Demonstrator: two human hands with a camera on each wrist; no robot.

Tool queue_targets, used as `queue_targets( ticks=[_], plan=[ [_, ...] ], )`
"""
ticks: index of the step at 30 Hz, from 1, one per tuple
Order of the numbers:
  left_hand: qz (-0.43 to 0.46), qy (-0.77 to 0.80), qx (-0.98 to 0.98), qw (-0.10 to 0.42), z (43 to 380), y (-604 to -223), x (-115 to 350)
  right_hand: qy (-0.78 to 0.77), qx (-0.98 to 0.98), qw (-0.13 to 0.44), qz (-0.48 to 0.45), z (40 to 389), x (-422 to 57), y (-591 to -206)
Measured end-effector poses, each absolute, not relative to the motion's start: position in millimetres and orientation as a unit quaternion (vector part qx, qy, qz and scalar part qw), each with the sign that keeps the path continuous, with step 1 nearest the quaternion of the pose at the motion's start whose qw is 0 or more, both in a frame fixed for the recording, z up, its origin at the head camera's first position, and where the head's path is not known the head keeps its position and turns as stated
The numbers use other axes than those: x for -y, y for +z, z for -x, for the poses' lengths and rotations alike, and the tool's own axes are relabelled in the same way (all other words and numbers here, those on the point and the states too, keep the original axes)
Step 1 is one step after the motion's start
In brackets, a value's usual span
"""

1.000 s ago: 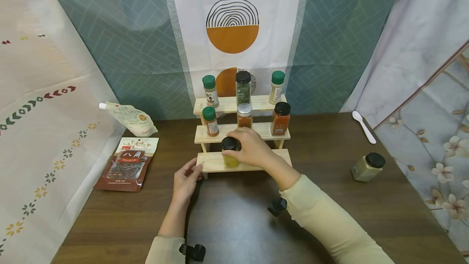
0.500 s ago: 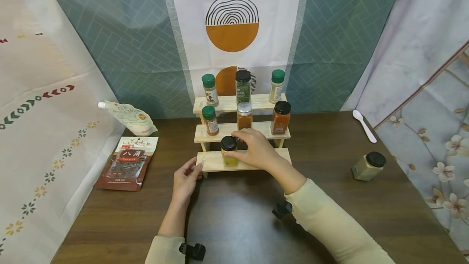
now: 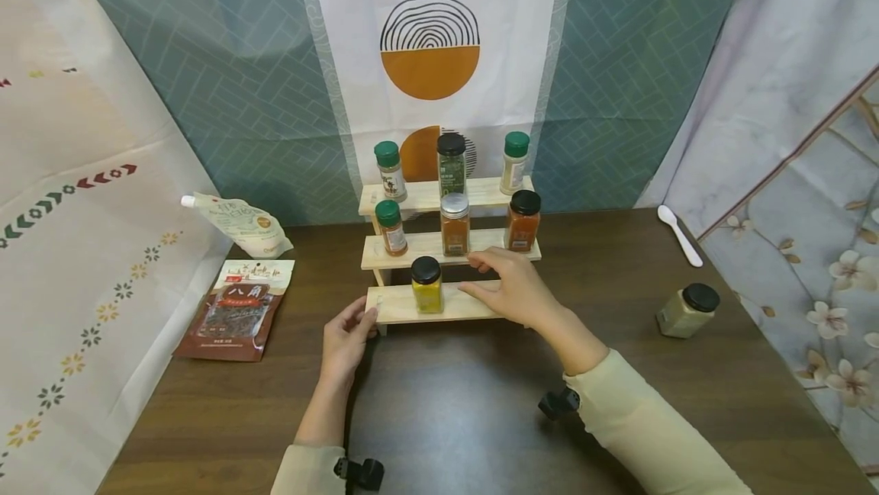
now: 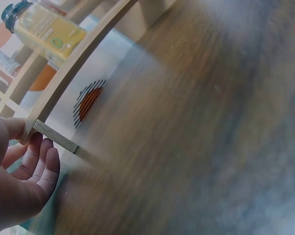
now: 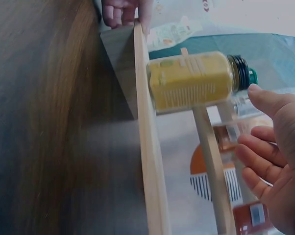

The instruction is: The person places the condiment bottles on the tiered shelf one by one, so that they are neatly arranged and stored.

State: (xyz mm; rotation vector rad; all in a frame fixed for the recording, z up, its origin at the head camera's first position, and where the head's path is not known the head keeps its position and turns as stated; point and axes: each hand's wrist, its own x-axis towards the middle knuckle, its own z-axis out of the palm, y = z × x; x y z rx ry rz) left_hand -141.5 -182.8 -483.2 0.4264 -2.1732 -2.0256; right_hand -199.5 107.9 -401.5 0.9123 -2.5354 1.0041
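A yellow spice jar with a black lid (image 3: 427, 286) stands upright on the lowest step of a three-step wooden rack (image 3: 391, 307). My right hand (image 3: 513, 290) is a little right of that jar, above the same step. Its thumb and fingers are parted and hold nothing; the right wrist view shows the hand (image 5: 280, 152) apart from the jar (image 5: 191, 82). At the rack's left end, my left hand (image 3: 346, 339) pinches the lowest board between thumb and fingers. The left wrist view has this hand (image 4: 25, 176) at the board's corner, beside the short wooden leg (image 4: 57, 137).
Several spice bottles fill the upper steps, among them a silver-lidded one (image 3: 455, 226) and a red one (image 3: 523, 222). Left of the rack lie a spouted pouch (image 3: 242, 225) and a brown packet (image 3: 236, 312). On the right are a pale-green jar (image 3: 688, 312) and a white spoon (image 3: 680, 236).
My right hand has let go of the yellow spice jar and moved off to the right. The jar stays on the lowest step. My left hand keeps its hold on the rack.
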Motion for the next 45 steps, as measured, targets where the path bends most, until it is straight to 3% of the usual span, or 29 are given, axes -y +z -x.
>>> queue_targets(
  ticks=[6,13,20,45],
  plan=[
    [-0.132,-0.672,0.725,0.072,132,-459,178,0.348,0.88,0.137,-0.294,198,-130,-406],
    [-0.141,-0.666,0.726,0.097,145,-495,184,0.363,0.871,0.157,-0.293,199,-163,-410],
    [-0.144,-0.667,0.724,0.099,145,-496,183,0.344,0.872,0.203,-0.282,198,-191,-412],
    [-0.135,-0.668,0.724,0.102,146,-498,184,0.263,0.904,0.24,-0.236,188,-278,-411]
  ],
)
